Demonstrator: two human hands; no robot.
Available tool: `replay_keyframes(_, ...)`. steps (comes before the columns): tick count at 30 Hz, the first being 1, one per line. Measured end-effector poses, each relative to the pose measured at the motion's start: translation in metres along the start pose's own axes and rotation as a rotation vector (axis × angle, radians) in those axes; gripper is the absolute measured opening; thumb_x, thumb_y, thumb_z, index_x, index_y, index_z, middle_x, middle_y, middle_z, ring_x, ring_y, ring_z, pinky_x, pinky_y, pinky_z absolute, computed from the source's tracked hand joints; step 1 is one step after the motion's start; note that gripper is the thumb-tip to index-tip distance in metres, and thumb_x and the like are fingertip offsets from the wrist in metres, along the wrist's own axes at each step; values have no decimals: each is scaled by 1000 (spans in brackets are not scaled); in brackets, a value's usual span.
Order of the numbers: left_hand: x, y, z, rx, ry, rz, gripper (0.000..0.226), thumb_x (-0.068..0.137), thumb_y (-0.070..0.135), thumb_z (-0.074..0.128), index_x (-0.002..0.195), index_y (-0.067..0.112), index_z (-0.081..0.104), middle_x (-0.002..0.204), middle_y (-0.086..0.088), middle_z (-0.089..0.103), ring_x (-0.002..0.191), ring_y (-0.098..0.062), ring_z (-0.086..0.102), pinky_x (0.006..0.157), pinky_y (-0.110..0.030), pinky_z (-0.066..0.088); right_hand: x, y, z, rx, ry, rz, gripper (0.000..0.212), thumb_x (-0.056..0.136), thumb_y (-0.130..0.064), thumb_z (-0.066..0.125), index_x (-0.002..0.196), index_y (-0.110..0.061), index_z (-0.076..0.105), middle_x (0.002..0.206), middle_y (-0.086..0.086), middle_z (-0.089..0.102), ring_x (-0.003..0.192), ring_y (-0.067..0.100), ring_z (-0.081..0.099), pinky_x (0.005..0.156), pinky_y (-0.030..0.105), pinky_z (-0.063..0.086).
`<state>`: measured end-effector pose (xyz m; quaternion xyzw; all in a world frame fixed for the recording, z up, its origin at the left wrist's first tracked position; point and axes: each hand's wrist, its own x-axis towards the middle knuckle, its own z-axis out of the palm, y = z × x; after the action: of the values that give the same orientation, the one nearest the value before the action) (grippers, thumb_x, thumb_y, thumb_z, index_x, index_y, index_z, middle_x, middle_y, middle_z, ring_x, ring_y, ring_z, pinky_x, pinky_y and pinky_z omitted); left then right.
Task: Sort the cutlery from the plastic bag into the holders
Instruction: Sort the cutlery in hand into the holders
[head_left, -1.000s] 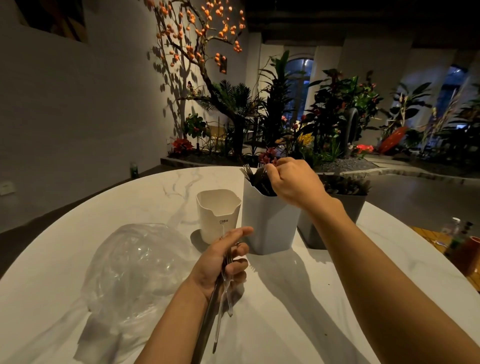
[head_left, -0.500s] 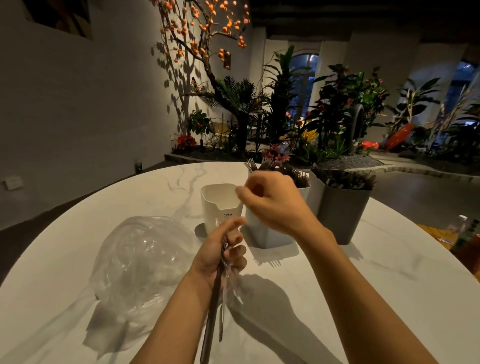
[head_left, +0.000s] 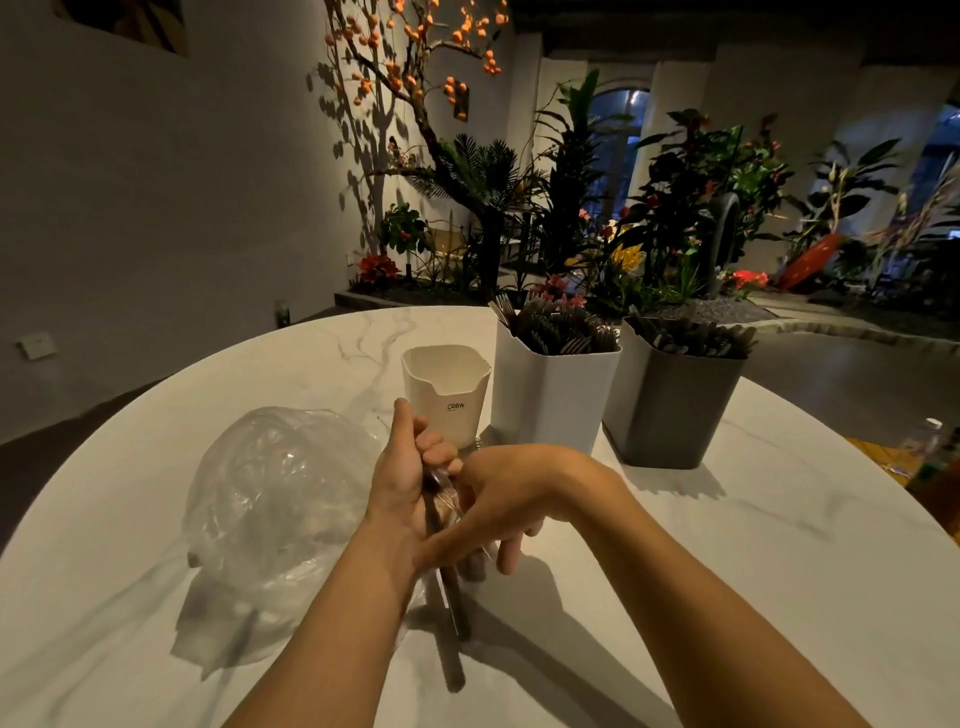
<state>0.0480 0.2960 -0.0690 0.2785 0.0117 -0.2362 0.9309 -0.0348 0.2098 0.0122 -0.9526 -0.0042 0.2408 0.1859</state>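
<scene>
From the head camera, the left hand (head_left: 402, 480) grips a small bundle of dark metal cutlery pieces (head_left: 448, 587), fingers curled round the upper ends while the handles point down toward the viewer over the round white marble-patterned surface (head_left: 779, 571). The right hand (head_left: 501, 501) has its fingers curled in against the same bundle, just below the left hand; whether it truly pinches a piece I cannot tell. To the left lies the crumpled clear plastic bag (head_left: 275, 499), near the left forearm. Beyond the hands stand three holders in a row: a small white plastic cup-shaped holder (head_left: 447, 397) marked CRBW, a taller white square holder (head_left: 550, 392) packed with forks, and a grey square holder (head_left: 670, 405) filled with cutlery. The white and grey holders stand just beside each other. Potted plants and an orange-fruited tree (head_left: 415, 62) fill the background.
</scene>
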Motion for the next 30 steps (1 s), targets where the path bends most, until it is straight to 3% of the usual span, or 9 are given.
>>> replay_keyframes(5,3,0,2,-84,39,-8,45,101,53,51,69,23,40,56,8,33,42,-3,37,38,-17,34,4,6,-2,-76,-4,49,15,87,-17,75,83,-15,61,77,1,67,64,14,65,47,16,47)
replay_keyframes(7,4,0,2,-88,30,-20,48,102,54,49,66,23,38,54,8,34,42,-2,40,41,-16,33,3,11,-4,-146,3,73,8,87,-12,71,94,-8,69,82,3,70,73,18,69,57,21,53)
replay_keyframes(10,2,1,1,-86,36,-19,47,102,55,45,68,23,41,52,7,36,40,-4,40,41,-18,34,-3,19,-12,-206,40,91,23,90,-11,69,112,-5,71,98,5,74,90,22,73,84,32,59)
replay_keyframes(13,0,1,1,-115,40,-28,47,102,56,46,70,21,45,51,7,34,38,-5,37,39,-19,33,-13,23,-19,-186,37,53,25,93,-10,67,117,-7,70,107,8,74,94,23,72,92,37,58)
replay_keyframes(16,2,1,-1,-124,41,-35,46,102,55,47,70,22,45,54,7,34,39,-5,36,38,-20,34,-18,25,-23,-167,22,35,26,98,-5,56,121,-7,67,110,9,72,88,18,65,88,32,56)
replay_keyframes(19,3,2,-3,-153,49,-38,45,103,54,46,70,22,45,55,7,35,40,-6,37,39,-20,37,-29,31,-30,-114,12,29,25,101,-5,48,117,-10,66,98,3,70,85,13,58,80,26,50)
replay_keyframes(22,3,3,-2,-201,73,-46,44,104,50,48,71,22,44,53,8,38,40,-5,41,42,-19,42,-52,44,-46,-6,81,-3,20,103,-13,49,108,-16,68,89,-1,68,82,13,54,76,28,43)
replay_keyframes(26,0,-1,2,-90,50,-74,37,104,44,50,73,23,45,56,10,37,43,-3,44,46,-22,46,-70,61,-57,142,206,-66,19,104,-18,51,108,-16,70,89,-6,75,81,10,60,79,36,49)
replay_keyframes(30,-5,-2,6,-144,9,-122,32,101,34,56,72,19,50,67,7,38,43,-4,43,47,-22,49,-75,66,-61,154,198,-80,18,104,-18,51,106,-16,69,87,-3,74,77,8,61,71,26,47)
